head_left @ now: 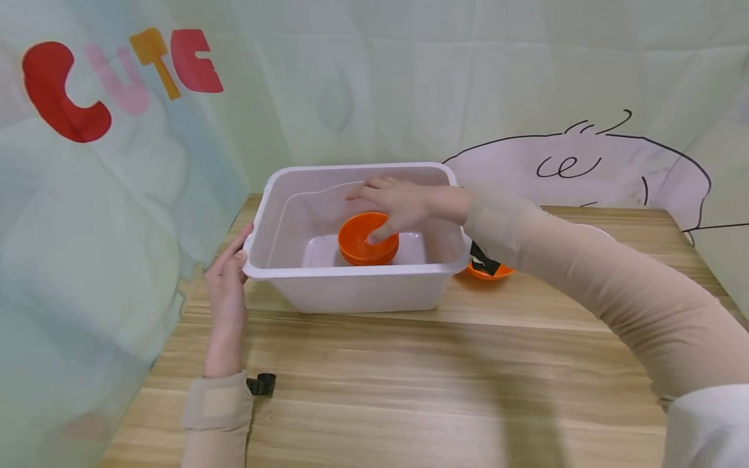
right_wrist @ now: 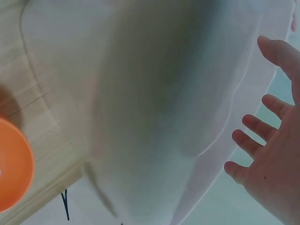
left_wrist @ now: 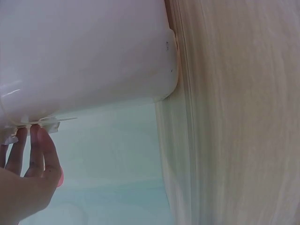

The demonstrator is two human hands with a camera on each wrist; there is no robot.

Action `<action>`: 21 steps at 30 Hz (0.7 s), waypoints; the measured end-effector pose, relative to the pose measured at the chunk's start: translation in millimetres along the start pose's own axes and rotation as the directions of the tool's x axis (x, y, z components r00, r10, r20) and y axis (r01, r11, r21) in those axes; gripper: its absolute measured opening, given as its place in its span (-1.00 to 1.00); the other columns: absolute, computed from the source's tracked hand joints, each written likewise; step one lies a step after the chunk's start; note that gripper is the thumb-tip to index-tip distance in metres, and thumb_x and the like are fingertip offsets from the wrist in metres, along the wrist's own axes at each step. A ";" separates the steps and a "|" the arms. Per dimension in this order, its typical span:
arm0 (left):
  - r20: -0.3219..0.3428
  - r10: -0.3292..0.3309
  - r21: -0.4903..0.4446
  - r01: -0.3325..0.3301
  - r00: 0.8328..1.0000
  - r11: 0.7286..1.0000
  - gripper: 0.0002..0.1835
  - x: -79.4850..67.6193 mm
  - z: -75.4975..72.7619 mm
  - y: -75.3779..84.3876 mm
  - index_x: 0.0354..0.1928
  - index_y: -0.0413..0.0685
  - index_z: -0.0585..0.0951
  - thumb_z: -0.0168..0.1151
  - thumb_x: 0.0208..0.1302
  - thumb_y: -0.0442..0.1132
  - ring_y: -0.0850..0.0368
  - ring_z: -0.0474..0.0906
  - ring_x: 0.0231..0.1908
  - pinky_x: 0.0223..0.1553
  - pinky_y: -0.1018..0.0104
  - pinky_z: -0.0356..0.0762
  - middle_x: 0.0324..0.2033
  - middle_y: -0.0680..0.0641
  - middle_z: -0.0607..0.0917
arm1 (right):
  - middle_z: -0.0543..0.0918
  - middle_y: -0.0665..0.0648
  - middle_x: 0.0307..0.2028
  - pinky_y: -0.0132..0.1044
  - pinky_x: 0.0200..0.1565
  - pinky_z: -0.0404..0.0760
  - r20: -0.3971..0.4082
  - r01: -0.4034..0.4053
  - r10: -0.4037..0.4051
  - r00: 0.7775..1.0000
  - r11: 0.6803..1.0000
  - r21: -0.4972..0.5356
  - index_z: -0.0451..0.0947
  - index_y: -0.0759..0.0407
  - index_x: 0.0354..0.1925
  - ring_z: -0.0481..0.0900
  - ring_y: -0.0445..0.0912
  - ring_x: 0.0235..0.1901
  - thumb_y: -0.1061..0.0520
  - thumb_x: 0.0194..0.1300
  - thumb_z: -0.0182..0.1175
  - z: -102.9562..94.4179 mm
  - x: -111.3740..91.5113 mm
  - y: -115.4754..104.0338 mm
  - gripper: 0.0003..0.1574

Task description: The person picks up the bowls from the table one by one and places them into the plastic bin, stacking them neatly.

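Observation:
A white plastic tub stands on the table, with a small stack of orange bowls inside on its floor. My left hand holds the tub's left rim; in the left wrist view, that hand's bent fingers meet the rim from outside. Reaching over the right side, my right hand is above the bowls with fingers spread, its thumb overlapping the top bowl in the head view. Whether the thumb touches it I cannot tell. The right wrist view shows the right hand holding nothing.
Another orange bowl is on the table right of the tub, partly hidden by the right wrist's black camera mount. Behind the right forearm, a white rim shows. A printed cloth hangs behind the table.

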State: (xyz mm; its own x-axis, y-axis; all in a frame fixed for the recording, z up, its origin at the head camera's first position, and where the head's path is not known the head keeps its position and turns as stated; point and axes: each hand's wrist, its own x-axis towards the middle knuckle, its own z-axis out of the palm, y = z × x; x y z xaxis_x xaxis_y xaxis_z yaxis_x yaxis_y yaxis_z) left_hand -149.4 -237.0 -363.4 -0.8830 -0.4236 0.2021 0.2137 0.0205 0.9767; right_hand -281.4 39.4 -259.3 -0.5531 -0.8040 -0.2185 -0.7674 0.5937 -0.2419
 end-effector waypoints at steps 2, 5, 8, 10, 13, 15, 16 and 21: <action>0.001 -0.002 0.004 0.002 1.000 1.000 -0.56 -0.1 -0.2 0.4 0.18 0.08 0.59 -0.13 0.37 -0.29 0.25 0.48 0.18 0.01 0.50 0.45 0.25 0.11 0.54 | 0.18 0.07 0.39 0.04 0.40 0.08 -0.024 0.003 -0.003 1.000 1.000 -0.026 0.03 -0.10 0.47 0.06 0.04 0.42 -0.23 0.19 0.22 -1.6 -2.1 -1.3 -0.01; -0.001 -0.003 0.005 0.003 1.000 1.000 -0.57 0.1 -0.5 0.7 0.18 0.08 0.59 -0.13 0.37 -0.29 0.24 0.48 0.18 0.00 0.50 0.45 0.25 0.11 0.54 | 0.17 0.08 0.39 0.07 0.41 0.07 -0.047 0.001 -0.004 0.999 0.998 -0.067 0.02 -0.11 0.47 0.06 0.06 0.42 -0.25 0.21 0.20 -3.6 -6.8 -3.2 -0.01; -0.004 -0.005 -0.002 0.005 1.000 1.000 -0.57 0.3 -0.3 0.5 0.18 0.06 0.59 -0.13 0.36 -0.29 0.25 0.48 0.17 -0.01 0.50 0.46 0.24 0.11 0.55 | 0.17 0.10 0.40 0.08 0.41 0.06 -0.065 0.010 -0.016 0.998 0.996 -0.092 0.03 -0.09 0.47 0.06 0.07 0.42 -0.24 0.22 0.19 -4.5 -12.7 -5.2 -0.03; -0.006 -0.007 -0.013 0.007 1.000 1.000 -0.57 0.5 0.1 0.4 0.17 0.05 0.59 -0.13 0.36 -0.29 0.25 0.49 0.16 -0.01 0.49 0.45 0.24 0.11 0.55 | 0.18 0.09 0.39 0.06 0.42 0.05 -0.082 0.020 -0.028 0.996 0.995 -0.098 0.04 -0.09 0.47 0.08 0.06 0.41 -0.23 0.22 0.19 -4.6 -16.9 -6.3 -0.04; -0.006 -0.006 -0.014 0.006 1.000 1.000 -0.56 0.4 0.5 0.1 0.18 0.05 0.59 -0.13 0.36 -0.29 0.25 0.49 0.15 -0.01 0.48 0.45 0.24 0.11 0.56 | 0.18 0.09 0.39 0.05 0.42 0.03 -0.113 0.035 -0.047 0.992 0.994 -0.106 0.06 -0.07 0.46 0.08 0.06 0.41 -0.21 0.22 0.20 -4.7 -23.6 -7.7 -0.04; -0.005 -0.006 -0.011 0.006 1.000 1.000 -0.57 0.3 0.4 -0.2 0.18 0.06 0.59 -0.12 0.36 -0.29 0.25 0.48 0.16 -0.01 0.48 0.45 0.24 0.11 0.55 | 0.18 0.09 0.40 0.04 0.43 0.03 -0.140 0.044 -0.058 0.988 0.994 -0.104 0.07 -0.07 0.46 0.08 0.04 0.41 -0.20 0.22 0.20 -4.6 -27.7 -8.4 -0.05; -0.005 -0.006 -0.007 0.005 1.000 1.000 -0.57 0.2 0.4 -0.4 0.18 0.07 0.59 -0.12 0.36 -0.28 0.25 0.48 0.15 -0.01 0.48 0.45 0.24 0.11 0.55 | 0.19 0.09 0.40 0.03 0.42 0.03 -0.155 0.050 -0.066 0.986 0.993 -0.105 0.08 -0.07 0.46 0.08 0.04 0.41 -0.19 0.22 0.20 -4.5 -29.9 -8.5 -0.06; -0.006 -0.009 -0.004 0.009 1.000 1.000 -0.57 -0.5 1.2 -0.4 0.18 0.07 0.59 -0.12 0.37 -0.27 0.26 0.49 0.14 -0.02 0.49 0.44 0.23 0.12 0.56 | 0.21 0.09 0.40 -0.01 0.41 0.04 -0.225 0.084 -0.103 0.969 0.992 -0.093 0.12 -0.03 0.45 0.10 0.03 0.39 -0.18 0.23 0.19 -2.7 -40.2 -8.3 -0.09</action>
State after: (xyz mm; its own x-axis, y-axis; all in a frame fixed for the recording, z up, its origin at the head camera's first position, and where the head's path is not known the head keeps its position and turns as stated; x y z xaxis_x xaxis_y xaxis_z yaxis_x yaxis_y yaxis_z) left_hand -149.5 -235.6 -363.8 -0.8825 -0.4290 0.1929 0.2076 0.0130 0.9781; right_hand -253.6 66.7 -246.0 -0.5297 -0.8478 0.0256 -0.8380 0.5185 -0.1703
